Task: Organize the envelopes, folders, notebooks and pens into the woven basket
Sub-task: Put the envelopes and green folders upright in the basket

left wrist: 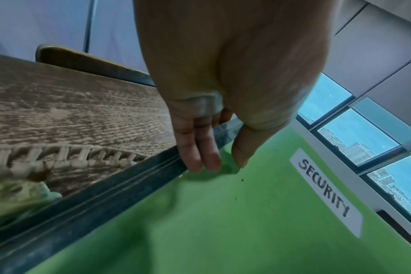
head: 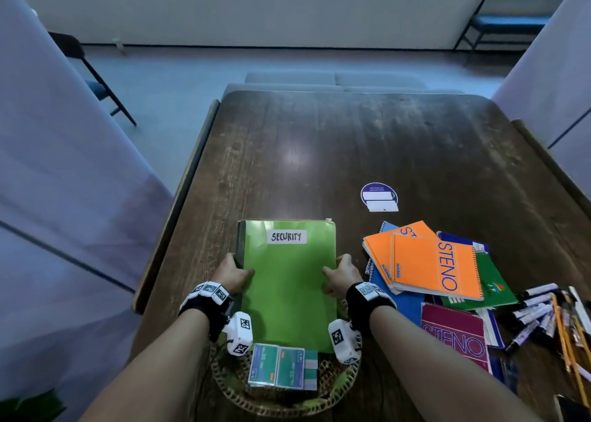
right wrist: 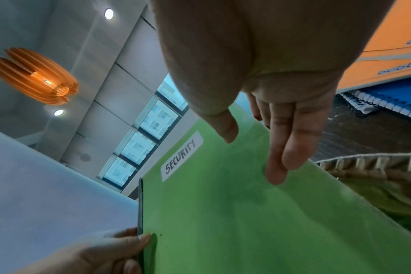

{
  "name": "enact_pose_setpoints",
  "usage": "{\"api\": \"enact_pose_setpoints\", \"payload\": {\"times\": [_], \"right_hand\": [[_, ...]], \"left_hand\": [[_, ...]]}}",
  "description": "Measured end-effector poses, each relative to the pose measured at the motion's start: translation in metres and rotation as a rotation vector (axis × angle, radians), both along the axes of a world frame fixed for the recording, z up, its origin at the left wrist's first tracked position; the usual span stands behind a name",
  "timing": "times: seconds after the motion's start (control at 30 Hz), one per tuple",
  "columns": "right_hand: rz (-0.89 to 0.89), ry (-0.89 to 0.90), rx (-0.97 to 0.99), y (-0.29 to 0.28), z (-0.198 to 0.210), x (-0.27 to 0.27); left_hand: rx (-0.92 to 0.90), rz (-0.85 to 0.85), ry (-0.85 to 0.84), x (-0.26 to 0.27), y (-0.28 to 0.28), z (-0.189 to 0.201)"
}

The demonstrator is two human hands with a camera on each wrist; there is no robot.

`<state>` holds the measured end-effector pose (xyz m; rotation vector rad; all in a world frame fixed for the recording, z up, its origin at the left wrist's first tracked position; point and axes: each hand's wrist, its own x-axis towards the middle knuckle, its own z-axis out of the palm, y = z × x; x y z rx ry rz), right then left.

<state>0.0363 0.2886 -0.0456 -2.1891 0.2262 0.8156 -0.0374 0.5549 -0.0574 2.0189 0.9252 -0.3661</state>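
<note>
A stack of folders, its front one green (head: 287, 281) with a white SECURITY label (head: 287, 237), stands tilted in the woven basket (head: 339, 386) near the table's front edge. My left hand (head: 235, 273) grips the stack's left edge, thumb on the green face (left wrist: 241, 157), fingers behind. My right hand (head: 340, 274) grips the right edge the same way, thumb (right wrist: 226, 129) in front. Small teal-green packs (head: 278, 367) stand in the basket in front of the folders. Orange STENO notebooks (head: 431, 262), blue, green and maroon (head: 454, 335) ones lie piled at right, beside pens and pencils (head: 543, 316).
A round purple sticker with white cards (head: 379, 198) lies mid-table. The dark wooden table (head: 351, 153) stretches bare beyond the folders. Pale partitions flank both sides; chairs (head: 96, 79) stand on the floor at far left and far right.
</note>
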Motion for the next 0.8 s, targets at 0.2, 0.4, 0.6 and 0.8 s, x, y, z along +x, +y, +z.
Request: {"api": "enact_pose_setpoints", "payload": {"times": [0.2, 0.4, 0.6, 0.8], "right_hand": [[-0.096, 0.106, 0.055, 0.013, -0.006, -0.002], [-0.181, 0.028, 0.236, 0.010, 0.017, 0.005], [-0.246, 0.018, 0.414, 0.006, 0.031, -0.001], [-0.272, 0.124, 0.430, -0.003, 0.012, -0.012]], "left_hand": [[-0.107, 0.020, -0.019, 0.002, 0.004, -0.002], [-0.210, 0.147, -0.220, -0.005, -0.005, 0.007], [-0.217, 0.214, -0.395, -0.018, -0.017, 0.022], [-0.344, 0.203, -0.271, -0.020, -0.030, 0.018]]}}
